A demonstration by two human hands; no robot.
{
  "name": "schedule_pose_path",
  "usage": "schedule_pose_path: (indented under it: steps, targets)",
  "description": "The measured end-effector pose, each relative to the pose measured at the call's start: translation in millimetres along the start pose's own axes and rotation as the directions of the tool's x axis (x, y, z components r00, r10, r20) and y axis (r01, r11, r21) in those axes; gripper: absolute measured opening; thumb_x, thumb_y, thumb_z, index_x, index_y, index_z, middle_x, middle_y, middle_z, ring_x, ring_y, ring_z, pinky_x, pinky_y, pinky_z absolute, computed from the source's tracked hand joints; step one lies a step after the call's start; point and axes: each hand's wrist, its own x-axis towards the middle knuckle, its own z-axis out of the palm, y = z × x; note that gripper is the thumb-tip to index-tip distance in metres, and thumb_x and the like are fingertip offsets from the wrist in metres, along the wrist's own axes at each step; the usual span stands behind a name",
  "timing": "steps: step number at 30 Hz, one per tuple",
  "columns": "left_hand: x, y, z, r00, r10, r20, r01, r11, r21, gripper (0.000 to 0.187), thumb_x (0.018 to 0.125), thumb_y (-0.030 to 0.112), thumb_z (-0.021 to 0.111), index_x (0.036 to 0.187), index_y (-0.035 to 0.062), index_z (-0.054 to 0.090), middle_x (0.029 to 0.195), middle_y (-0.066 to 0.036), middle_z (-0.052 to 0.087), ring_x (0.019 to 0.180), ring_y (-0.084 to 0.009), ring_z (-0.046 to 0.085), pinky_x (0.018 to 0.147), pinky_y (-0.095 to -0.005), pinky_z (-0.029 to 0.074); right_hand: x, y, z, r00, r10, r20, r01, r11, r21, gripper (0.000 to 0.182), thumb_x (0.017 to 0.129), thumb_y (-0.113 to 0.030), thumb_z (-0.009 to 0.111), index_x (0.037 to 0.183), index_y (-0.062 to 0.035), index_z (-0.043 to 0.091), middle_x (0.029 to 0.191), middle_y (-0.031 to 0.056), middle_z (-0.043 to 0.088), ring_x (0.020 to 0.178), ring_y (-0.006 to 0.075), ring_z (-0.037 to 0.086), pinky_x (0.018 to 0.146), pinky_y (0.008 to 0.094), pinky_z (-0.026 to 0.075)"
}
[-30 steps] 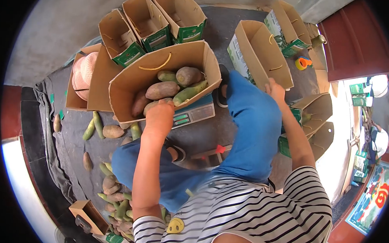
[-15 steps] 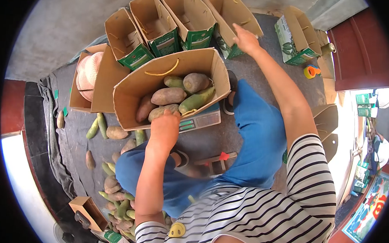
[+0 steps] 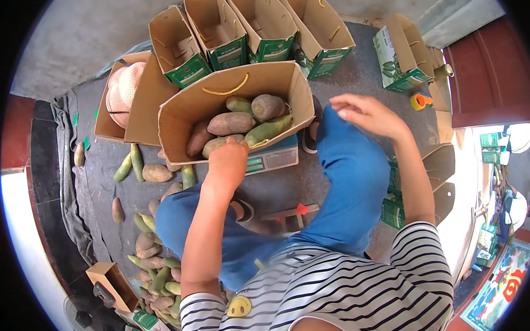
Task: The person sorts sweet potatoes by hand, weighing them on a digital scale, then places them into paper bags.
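Note:
A large open cardboard box (image 3: pixel 185 116) with a yellow rope handle holds several brown and green tubers (image 3: pixel 231 123). Under its right side is a scale (image 3: pixel 274 159) with green keys. My left hand (image 3: pixel 229 162) is at the box's near edge, fingers curled over it beside a brown tuber; the fingertips are partly hidden. Above my right knee, to the right of the box, my right hand (image 3: pixel 363 113) hangs in the air, fingers stretched out and holding nothing.
Several open boxes (image 3: pixel 275 49) stand along the far side, another box (image 3: pixel 400 59) at the right beside orange tape (image 3: pixel 419 101). A box at left holds a pink hat (image 3: pixel 125 93). Loose tubers (image 3: pixel 157 173) lie on the floor at left.
My right hand has come back from the far boxes toward my right knee. My left hand remains at the near edge of the large box.

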Motion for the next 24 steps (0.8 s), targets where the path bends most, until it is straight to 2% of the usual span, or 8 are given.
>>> schedule_pose_path:
  steps: [4,8,9,12,15,24]
  targets:
    - [-0.3,-1.2,4.5,0.999,-0.018,-0.030,0.018,1.000,-0.019,0.011,0.083,0.011,0.062,0.089,0.0031,0.062,0.089,-0.018,0.062,0.079,-0.0323,0.066,0.067,-0.0420,0.054,-35.0,-31.7,17.4,0.999,-0.036,-0.009,0.036,0.999,0.021,0.038,0.095,-0.025,0.054,0.124,-0.0012,0.053,0.115,0.0155,0.063,0.104,0.0244,0.062,0.091,0.0353,0.048]
    - [0.8,-1.8,7.6,0.999,-0.019,-0.034,0.019,1.000,-0.010,0.013,0.083,0.014,0.062,0.091,0.0033,0.062,0.091,-0.017,0.062,0.081,-0.0321,0.066,0.067,-0.0419,0.054,-46.3,-28.3,43.4,0.998,-0.049,-0.033,0.044,0.988,-0.145,0.038,0.092,-0.024,0.057,0.122,-0.0017,0.055,0.109,0.0156,0.065,0.099,0.0263,0.064,0.087,0.0365,0.049]
    - [1.1,-1.8,7.9,0.999,-0.020,-0.029,0.020,1.000,-0.007,0.013,0.084,0.014,0.062,0.091,0.0034,0.062,0.091,-0.017,0.063,0.081,-0.0322,0.066,0.068,-0.0419,0.054,-46.2,-28.0,44.2,0.998,-0.036,-0.045,0.027,0.984,-0.177,0.037,0.091,-0.026,0.057,0.119,-0.0021,0.056,0.103,0.0148,0.066,0.096,0.0276,0.064,0.083,0.0373,0.049]
    - [2.0,-1.3,5.1,1.000,-0.015,-0.004,0.015,1.000,-0.004,0.014,0.084,0.015,0.062,0.092,0.0033,0.062,0.092,-0.018,0.063,0.081,-0.0324,0.066,0.068,-0.0418,0.054,-44.5,-29.8,47.0,0.994,-0.018,-0.112,0.000,0.988,-0.157,0.036,0.091,-0.027,0.057,0.117,-0.0031,0.057,0.096,0.0137,0.068,0.091,0.0293,0.064,0.079,0.0382,0.049]
    - [3.4,-3.4,6.9,1.000,0.000,-0.011,0.000,1.000,-0.004,0.015,0.084,0.015,0.061,0.093,0.0034,0.063,0.091,-0.018,0.063,0.081,-0.0327,0.066,0.067,-0.0417,0.054,-42.5,-31.2,47.9,0.995,-0.017,-0.094,-0.008,0.967,-0.256,0.033,0.093,-0.025,0.055,0.118,-0.0044,0.057,0.094,0.0123,0.069,0.090,0.0283,0.066,0.079,0.0369,0.049]
    - [4.5,-3.3,8.8,1.000,-0.006,-0.017,0.006,1.000,0.005,0.012,0.084,0.014,0.061,0.091,0.0042,0.064,0.090,-0.018,0.063,0.080,-0.0329,0.066,0.066,-0.0420,0.054,-40.7,-27.5,48.2,0.993,-0.042,-0.107,0.012,0.964,-0.266,0.032,0.093,-0.025,0.055,0.117,-0.0045,0.057,0.092,0.0128,0.068,0.087,0.0301,0.065,0.076,0.0380,0.049]
